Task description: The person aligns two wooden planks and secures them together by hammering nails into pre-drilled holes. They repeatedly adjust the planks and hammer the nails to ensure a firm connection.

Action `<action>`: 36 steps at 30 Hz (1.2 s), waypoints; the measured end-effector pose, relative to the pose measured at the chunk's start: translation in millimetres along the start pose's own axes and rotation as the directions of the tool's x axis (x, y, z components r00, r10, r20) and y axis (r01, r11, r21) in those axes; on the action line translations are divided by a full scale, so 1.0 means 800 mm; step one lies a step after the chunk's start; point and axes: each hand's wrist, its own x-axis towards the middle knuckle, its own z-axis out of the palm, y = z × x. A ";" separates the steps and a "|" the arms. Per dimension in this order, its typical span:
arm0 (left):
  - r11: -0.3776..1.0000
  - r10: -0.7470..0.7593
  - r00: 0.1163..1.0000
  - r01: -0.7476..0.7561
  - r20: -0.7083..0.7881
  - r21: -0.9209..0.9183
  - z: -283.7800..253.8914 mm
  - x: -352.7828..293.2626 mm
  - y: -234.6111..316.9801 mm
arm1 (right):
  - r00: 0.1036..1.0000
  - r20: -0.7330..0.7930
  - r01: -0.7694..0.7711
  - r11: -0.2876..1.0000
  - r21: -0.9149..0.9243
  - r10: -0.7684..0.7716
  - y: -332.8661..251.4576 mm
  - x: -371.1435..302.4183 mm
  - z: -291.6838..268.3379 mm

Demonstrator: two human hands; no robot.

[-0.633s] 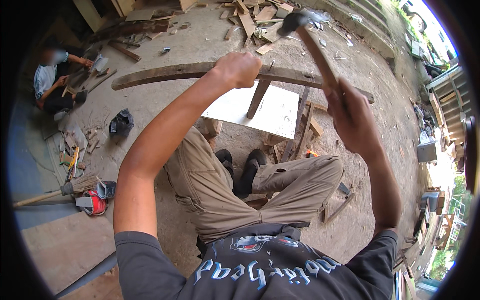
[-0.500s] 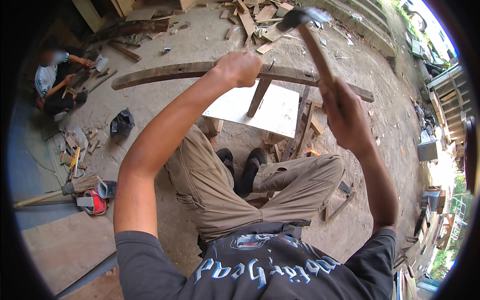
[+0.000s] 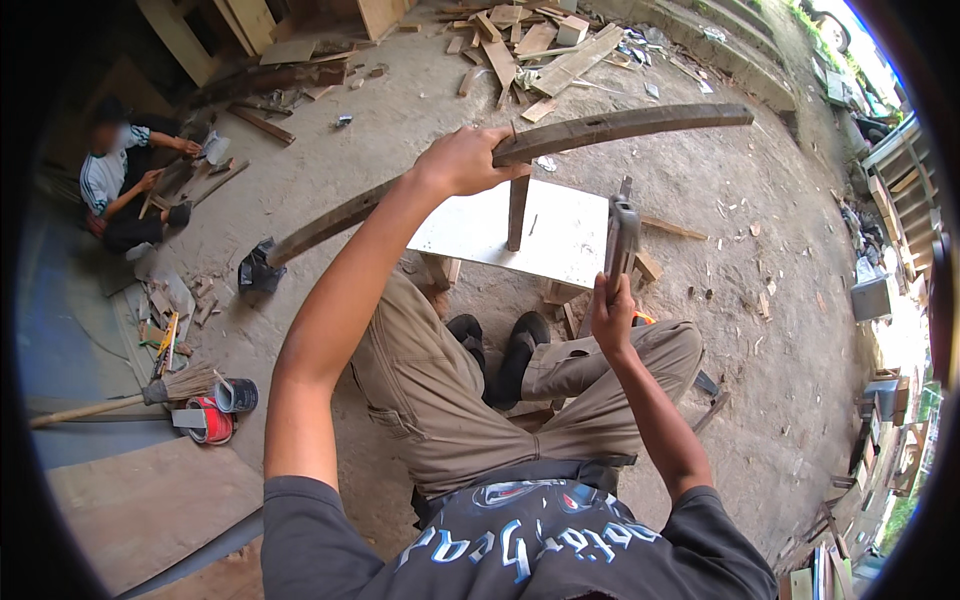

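Left hand (image 3: 462,162) grips curved wooden bar (image 3: 640,122) beside nail (image 3: 513,130), over white tabletop (image 3: 460,225); right hand (image 3: 612,315) clasps hammer (image 3: 623,225). Narrow upright (image 3: 518,212) could let bar tip; stray hammer blow could hit left hand.

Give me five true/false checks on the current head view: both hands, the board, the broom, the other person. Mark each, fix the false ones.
1. The left hand grips the curved wooden bar. True.
2. The right hand is empty. False: it holds a hammer.
3. The board is black on top. False: its top is white.
4. The broom lies near the red can. True.
5. The other person is at the picture's right. False: at its left.
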 end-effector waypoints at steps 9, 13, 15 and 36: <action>0.884 -0.015 1.000 0.021 0.015 -0.466 0.005 0.004 -0.031 | 0.976 0.216 -0.028 0.975 0.220 -0.021 -0.054 0.071 0.100; 0.773 -0.033 0.983 0.139 0.180 -0.619 -0.011 -0.004 -0.047 | 0.892 0.450 -0.166 0.949 0.267 0.030 -0.079 0.094 0.117; 0.671 -0.010 0.976 0.167 0.215 -0.723 -0.015 -0.013 -0.052 | 0.891 0.453 -0.152 0.933 0.327 -0.013 -0.075 0.086 0.122; -0.174 0.508 0.857 0.194 0.080 -0.966 -0.015 -0.028 -0.112 | 0.982 0.110 -0.152 0.988 -0.014 0.152 -0.018 0.122 0.066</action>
